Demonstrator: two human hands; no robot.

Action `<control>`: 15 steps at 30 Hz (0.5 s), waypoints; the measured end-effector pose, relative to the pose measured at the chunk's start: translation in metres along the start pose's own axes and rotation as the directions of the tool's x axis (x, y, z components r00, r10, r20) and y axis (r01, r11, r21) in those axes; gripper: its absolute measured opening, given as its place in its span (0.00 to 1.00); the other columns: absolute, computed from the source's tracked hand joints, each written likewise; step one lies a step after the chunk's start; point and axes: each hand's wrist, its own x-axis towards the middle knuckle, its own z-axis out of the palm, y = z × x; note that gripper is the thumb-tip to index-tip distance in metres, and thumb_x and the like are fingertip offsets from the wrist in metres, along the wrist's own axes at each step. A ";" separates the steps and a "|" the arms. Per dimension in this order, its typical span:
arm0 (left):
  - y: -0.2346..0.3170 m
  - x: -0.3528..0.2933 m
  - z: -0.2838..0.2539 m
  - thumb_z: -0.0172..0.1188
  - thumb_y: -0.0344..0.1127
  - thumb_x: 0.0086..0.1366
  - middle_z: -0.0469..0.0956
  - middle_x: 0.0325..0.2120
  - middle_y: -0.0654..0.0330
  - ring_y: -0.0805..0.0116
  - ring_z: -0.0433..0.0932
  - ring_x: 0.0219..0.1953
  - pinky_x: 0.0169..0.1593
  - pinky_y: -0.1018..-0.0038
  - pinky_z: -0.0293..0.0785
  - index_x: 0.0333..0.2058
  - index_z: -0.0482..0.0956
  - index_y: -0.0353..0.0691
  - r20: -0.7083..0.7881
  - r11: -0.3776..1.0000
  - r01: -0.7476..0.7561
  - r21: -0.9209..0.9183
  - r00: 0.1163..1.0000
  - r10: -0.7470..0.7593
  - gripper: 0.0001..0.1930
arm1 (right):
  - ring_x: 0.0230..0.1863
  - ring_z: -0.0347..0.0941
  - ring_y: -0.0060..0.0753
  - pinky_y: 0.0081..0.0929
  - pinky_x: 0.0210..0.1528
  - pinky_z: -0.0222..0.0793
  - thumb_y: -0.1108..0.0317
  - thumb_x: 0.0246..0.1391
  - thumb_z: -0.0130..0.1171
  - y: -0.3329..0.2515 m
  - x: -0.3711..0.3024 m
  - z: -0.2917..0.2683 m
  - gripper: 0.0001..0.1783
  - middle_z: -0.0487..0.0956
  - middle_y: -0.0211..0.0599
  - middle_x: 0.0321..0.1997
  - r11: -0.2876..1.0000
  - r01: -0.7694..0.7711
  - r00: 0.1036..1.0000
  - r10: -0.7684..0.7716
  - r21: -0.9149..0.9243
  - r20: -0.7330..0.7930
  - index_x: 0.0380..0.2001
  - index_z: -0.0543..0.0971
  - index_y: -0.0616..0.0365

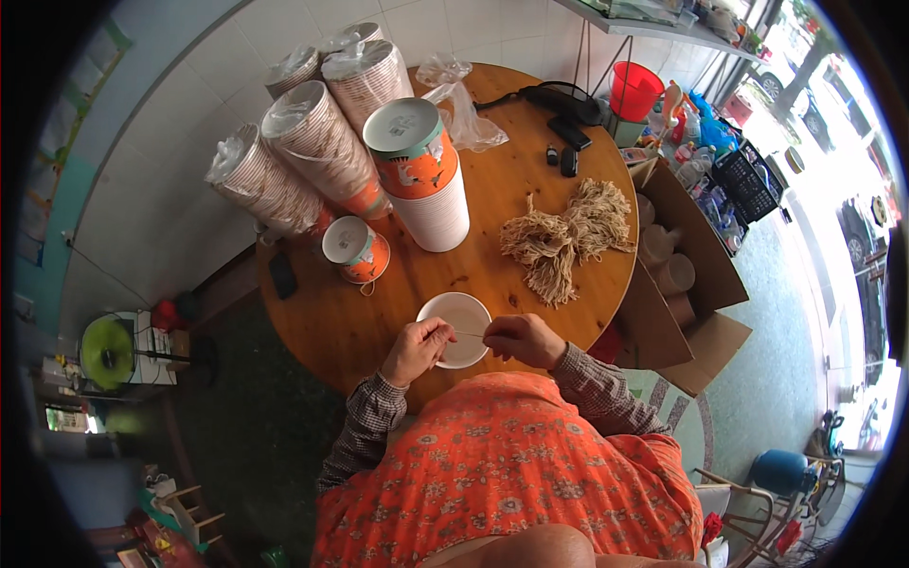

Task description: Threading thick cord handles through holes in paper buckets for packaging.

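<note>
A white paper tub [454, 305] stands at the table's near edge, its open mouth facing up. Above it a thin string [469, 333] stretches between my hands. My left hand [413, 351] pinches one part of it at the rim's left side, and my right hand [526, 341] pinches it on the other side. Beyond the right hand lies a tangled bundle of beige strings [573, 237]. Up and left sits an orange printed cup [358, 251] with a string loop hanging from it. Behind it rises a nested stack of white tubs [434, 216], topped by an orange printed tub [417, 177].
Plastic-wrapped cup stacks [322, 142] crowd the table's far left. A clear plastic bag [469, 114] and small black items [568, 133] lie farther back. An open cardboard box [701, 270] holding several cups stands right of the wooden table [492, 180]. A dark object [282, 275] lies at the left edge.
</note>
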 end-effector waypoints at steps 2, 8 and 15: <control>0.008 0.000 0.008 0.51 0.39 0.67 0.72 0.16 0.67 0.81 0.70 0.20 0.23 0.80 0.68 0.28 0.74 0.35 -0.054 0.995 -0.060 0.082 0.996 0.064 0.14 | 0.28 0.75 0.20 0.20 0.30 0.74 0.70 0.55 0.55 -0.008 0.002 -0.001 0.13 0.79 0.33 0.30 1.000 -0.016 0.999 0.016 -0.016 0.032 0.43 0.74 0.63; 0.029 0.007 0.020 0.52 0.38 0.66 0.76 0.19 0.65 0.80 0.71 0.20 0.24 0.78 0.67 0.30 0.75 0.33 -0.170 0.873 -0.282 0.398 0.912 0.372 0.13 | 0.30 0.75 0.21 0.21 0.31 0.72 0.68 0.50 0.61 -0.023 0.024 0.023 0.18 0.78 0.34 0.28 0.980 0.026 0.992 -0.001 0.199 -0.125 0.44 0.73 0.64; 0.021 -0.013 0.009 0.48 0.45 0.68 0.68 0.14 0.68 0.83 0.65 0.17 0.25 0.83 0.66 0.29 0.74 0.35 -0.358 0.958 -0.246 -0.146 0.916 0.180 0.17 | 0.30 0.71 0.16 0.18 0.34 0.69 0.73 0.53 0.58 -0.036 0.015 0.021 0.05 0.77 0.29 0.27 0.939 0.226 0.944 -0.147 0.258 -0.294 0.31 0.76 0.64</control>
